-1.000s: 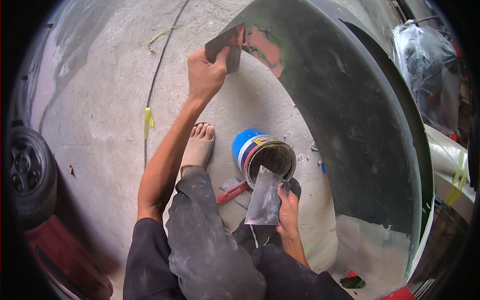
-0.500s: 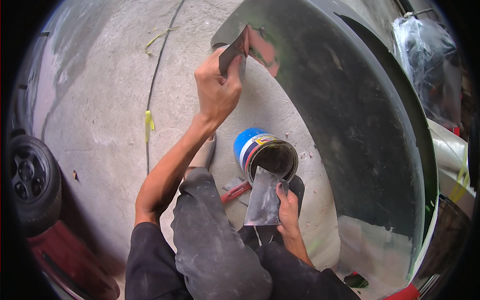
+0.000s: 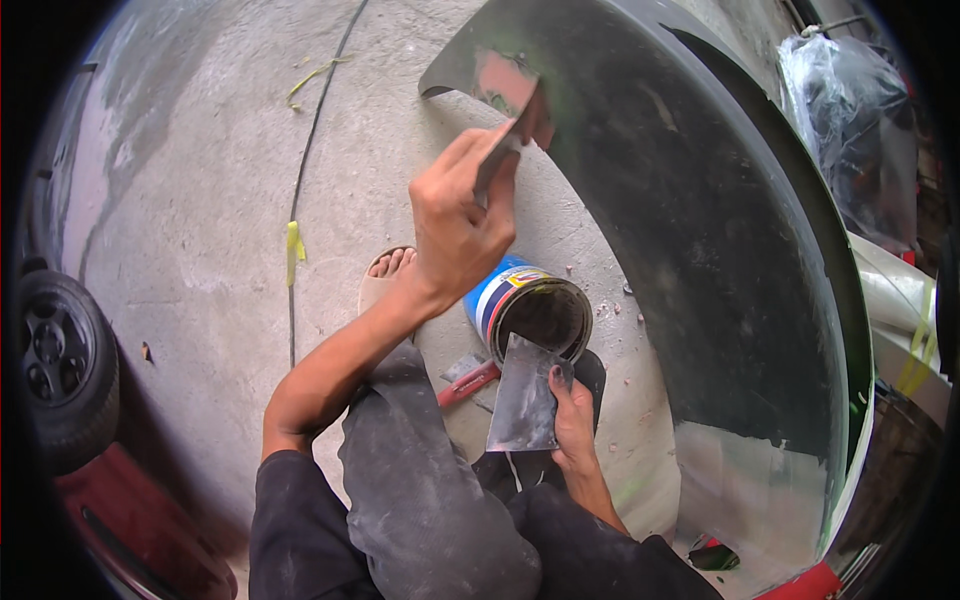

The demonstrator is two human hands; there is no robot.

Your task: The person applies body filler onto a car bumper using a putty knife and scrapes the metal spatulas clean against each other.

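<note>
My left hand (image 3: 463, 215) pinches a thin flexible spreader (image 3: 497, 150), now seen nearly edge-on, at the pink patch (image 3: 505, 78) near the upper tip of a large curved dark panel (image 3: 705, 260); I cannot tell whether it touches. My right hand (image 3: 572, 430) grips a flat grey plate (image 3: 523, 395) with pale smears, low in front of a blue can (image 3: 482, 292) whose open mouth faces me. A red-handled scraper (image 3: 462, 385) lies beside the can, partly hidden by the plate and my leg.
A wheel with tyre (image 3: 70, 370) and a maroon panel (image 3: 135, 510) are at the left. A black cable (image 3: 315, 130) with yellow ties runs along the concrete floor (image 3: 200, 200). Plastic-wrapped items (image 3: 845, 130) and a white roll (image 3: 890, 280) are at the right.
My left hand has moved right and downward along the panel's patch, and the spreader has turned from face-on to nearly edge-on. My right hand has stayed almost still with the plate.
</note>
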